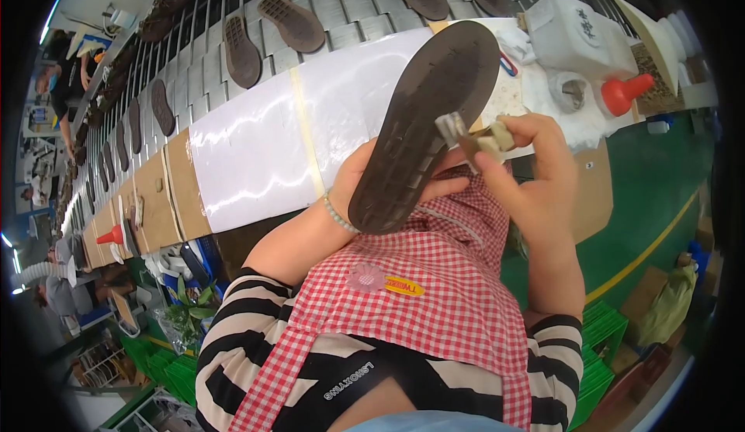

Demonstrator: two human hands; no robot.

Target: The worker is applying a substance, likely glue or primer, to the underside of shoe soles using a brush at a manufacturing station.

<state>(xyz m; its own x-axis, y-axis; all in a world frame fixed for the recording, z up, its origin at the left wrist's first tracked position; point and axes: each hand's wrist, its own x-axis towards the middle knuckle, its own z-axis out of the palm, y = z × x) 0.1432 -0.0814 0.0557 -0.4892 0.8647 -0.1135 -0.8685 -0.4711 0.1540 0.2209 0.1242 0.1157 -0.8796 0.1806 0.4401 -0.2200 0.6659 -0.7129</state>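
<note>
My left hand (pixel 355 174) grips a dark brown shoe sole (pixel 427 114) from behind, holding it tilted up over the table's near edge. Its fingers come out past the sole's right side. In my right hand (pixel 539 180) is a small brush (pixel 469 146), pinched between thumb and fingers. The pale bristle end is blurred and lies over the middle of the sole; I cannot tell whether it touches. A cream-coloured block (pixel 500 135) sits at the fingertips of the same hand, and how it relates to the brush is unclear.
Beyond the white sheet (pixel 248 133), a slatted conveyor (pixel 341 32) carries several brown soles (pixel 291 23). At right stand a white plastic jug (pixel 574 35), a glass jar (pixel 572 91) and a red-nozzled bottle (pixel 627 95). Another person (pixel 74 83) works far left.
</note>
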